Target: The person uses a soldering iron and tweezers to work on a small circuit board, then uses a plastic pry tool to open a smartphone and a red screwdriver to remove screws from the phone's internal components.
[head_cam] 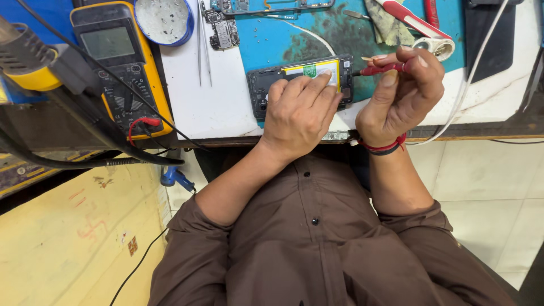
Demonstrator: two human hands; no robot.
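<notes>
An opened phone (pixel 266 85) with its back off and a white and yellow battery (pixel 310 70) showing lies on the workbench near its front edge. My left hand (pixel 297 113) rests flat on the phone's lower half and holds it down. My right hand (pixel 403 93) grips a small red-handled screwdriver (pixel 381 69) whose dark tip touches the phone's right end. A red and black band circles my right wrist.
A yellow multimeter (pixel 122 62) with red and black leads sits at the left, beside a hot-air tool (pixel 28 65). Tweezers (pixel 204 45), a blue dish (pixel 164 21), a circuit board (pixel 224 31), a blue mat (pixel 340 34), a white cable (pixel 481 68) and a red-handled tool (pixel 413 22) lie behind.
</notes>
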